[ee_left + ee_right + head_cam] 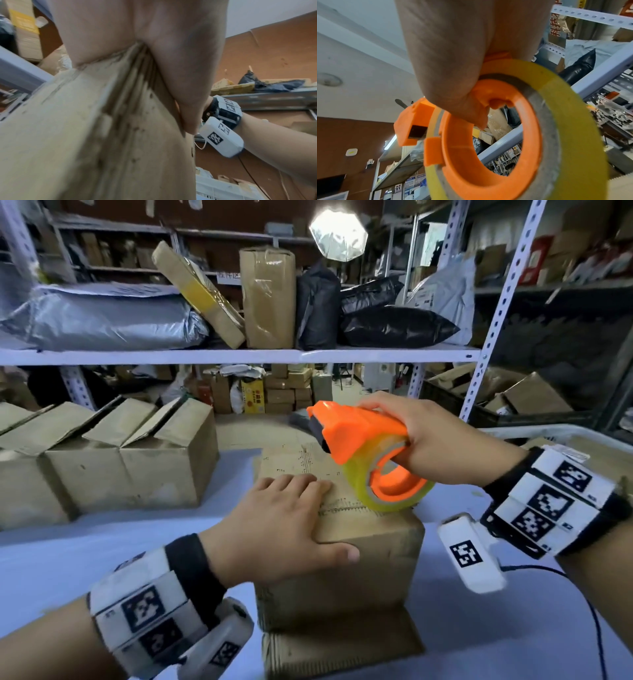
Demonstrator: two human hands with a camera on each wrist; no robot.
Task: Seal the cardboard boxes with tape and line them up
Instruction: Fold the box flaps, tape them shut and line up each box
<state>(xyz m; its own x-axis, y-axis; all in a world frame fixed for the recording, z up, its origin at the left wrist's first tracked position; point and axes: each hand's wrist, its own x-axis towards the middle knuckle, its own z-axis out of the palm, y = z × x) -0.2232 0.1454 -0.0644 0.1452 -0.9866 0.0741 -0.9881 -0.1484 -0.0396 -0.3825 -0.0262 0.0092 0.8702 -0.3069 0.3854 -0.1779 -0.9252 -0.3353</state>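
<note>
Left hand (pixel 145 40) on cardboard box (pixel 85 135)

Matt, scuffed cardboard box (pixel 342 542); glossy orange plastic dispenser (pixel 356 429); shiny yellowish tape roll (pixel 363 491).

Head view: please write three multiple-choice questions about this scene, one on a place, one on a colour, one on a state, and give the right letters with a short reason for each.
1. Where does the left hand rest?
A. on top of the box in front
B. on the shelf
C. on the dispenser

2. What colour is the dispenser?
A. blue
B. orange
C. black

3. In what state are the boxes at the left?
A. taped shut
C. crushed flat
B. flaps standing open

Answers:
1. A: the palm lies flat on the closed flaps and the thumb hangs over the near edge.
2. B: its body and hub are orange, and the tape roll on it is yellowish; the right hand holds it in a firm grip.
3. B: their top flaps stand up and no tape shows on them.
</note>
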